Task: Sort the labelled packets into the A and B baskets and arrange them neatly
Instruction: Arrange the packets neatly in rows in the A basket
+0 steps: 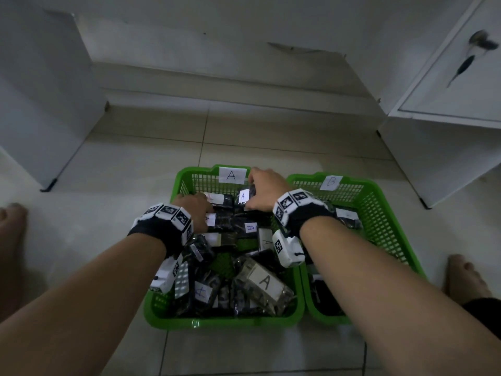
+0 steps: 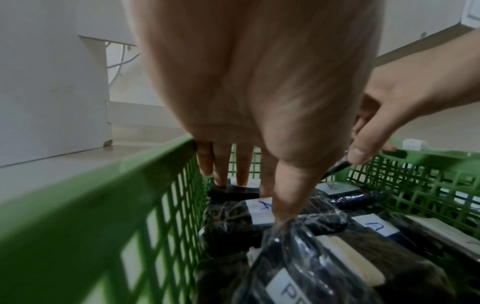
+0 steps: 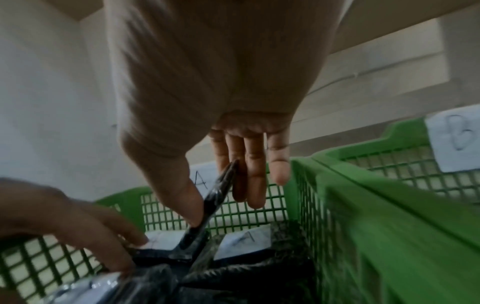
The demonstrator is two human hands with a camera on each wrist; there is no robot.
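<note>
1. Head view: both hands reach into the far end of the green A basket [image 1: 187, 175]. The right hand [image 1: 264, 189] pinches a dark packet [image 1: 245, 196] with an A label between thumb and fingers, at the far right corner. The left hand [image 1: 196, 210] lies just left of it, fingers straight and pressed on flat packets [image 1: 222, 202] in the far left corner. More A packets lie loose under both wrists. The B basket [image 1: 379, 202] sits just right of the right wrist.
2. Left wrist view: the left hand's straight fingers [image 2: 221, 164] touch a dark packet [image 2: 233, 192] beside the basket wall [image 2: 130, 205]; nothing is gripped.
3. Right wrist view: the thumb [image 3: 179, 185] and fingers [image 3: 255, 164] hold the packet [image 3: 215, 197] on edge, upright, above the other packets.
</note>
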